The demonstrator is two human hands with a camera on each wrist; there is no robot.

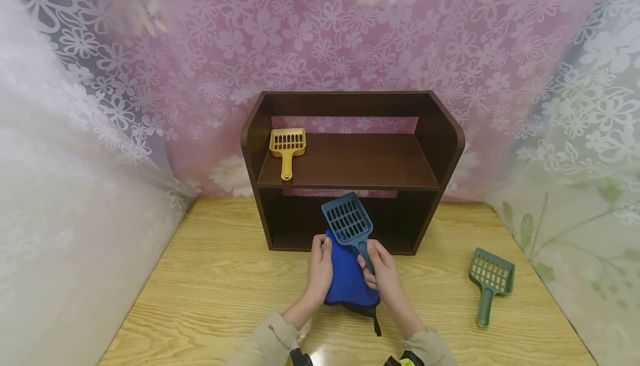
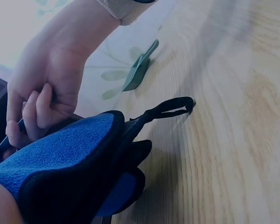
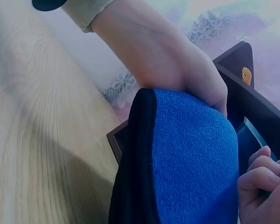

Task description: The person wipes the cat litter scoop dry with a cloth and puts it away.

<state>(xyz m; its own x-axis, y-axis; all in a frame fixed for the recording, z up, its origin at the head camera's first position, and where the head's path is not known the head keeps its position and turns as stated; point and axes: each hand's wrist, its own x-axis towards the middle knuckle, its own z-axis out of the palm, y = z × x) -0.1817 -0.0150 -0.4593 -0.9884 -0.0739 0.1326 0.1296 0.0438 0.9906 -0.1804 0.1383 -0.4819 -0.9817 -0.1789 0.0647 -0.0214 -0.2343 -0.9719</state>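
My right hand (image 1: 387, 274) grips the handle of a blue slotted litter scoop (image 1: 347, 219), its head tilted up in front of the shelf. A blue cloth (image 1: 350, 277) with black edging hangs from my left hand (image 1: 320, 269), which pinches it near its upper left corner, beside the scoop's head. The cloth (image 3: 191, 158) covers part of the left fingers in the right wrist view. A black loop (image 2: 170, 107) dangles from the cloth's lower edge. In the left wrist view, the right fingers curl round the handle.
A dark brown two-tier shelf (image 1: 350, 180) stands at the back of the wooden table (image 1: 215, 299). On its upper tier, at the left, lies a yellow litter scoop (image 1: 287, 152). A green litter scoop (image 1: 490, 280) lies on the table at right. Flowered curtains (image 1: 340, 38) surround the table.
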